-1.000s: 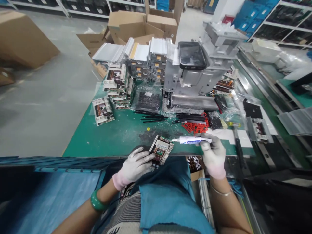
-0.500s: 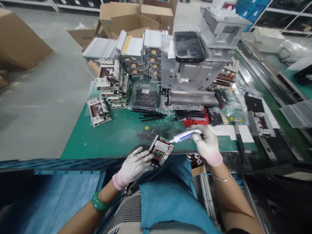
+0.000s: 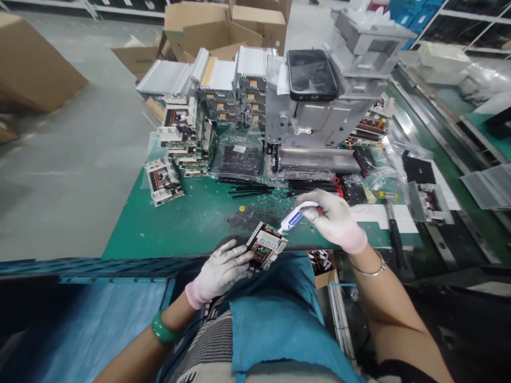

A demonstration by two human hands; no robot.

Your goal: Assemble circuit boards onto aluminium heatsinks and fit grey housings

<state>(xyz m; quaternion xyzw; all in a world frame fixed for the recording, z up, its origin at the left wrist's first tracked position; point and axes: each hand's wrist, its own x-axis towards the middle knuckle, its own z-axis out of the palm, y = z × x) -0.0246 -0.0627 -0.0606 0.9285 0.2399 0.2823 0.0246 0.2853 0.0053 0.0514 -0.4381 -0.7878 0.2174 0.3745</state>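
Observation:
My left hand [image 3: 224, 267], in a pale work glove, grips a small circuit board [image 3: 266, 246] by its left side. The board is tilted, just over the front edge of the bench. My gloved right hand [image 3: 331, 217] is closed on a white and blue squeeze tube [image 3: 294, 217]. The tube slants down to the left, and its nozzle is at the board's upper right edge; whether it touches cannot be made out. A small yellow disc [image 3: 241, 208] lies on the green bench top [image 3: 191, 226] behind the board.
Stacked circuit boards [image 3: 183, 130] and finned heatsinks [image 3: 255, 66] stand at the back left. A metal fixture [image 3: 311, 119] carries a black phone-like device [image 3: 312, 74]. Black strips [image 3: 251, 189] lie before it. To the right are a hammer [image 3: 393, 226] and a plastic bag [image 3: 385, 181].
My right hand has swung up and inward, so the tube now points more steeply down at the board. My left hand and the board have hardly moved.

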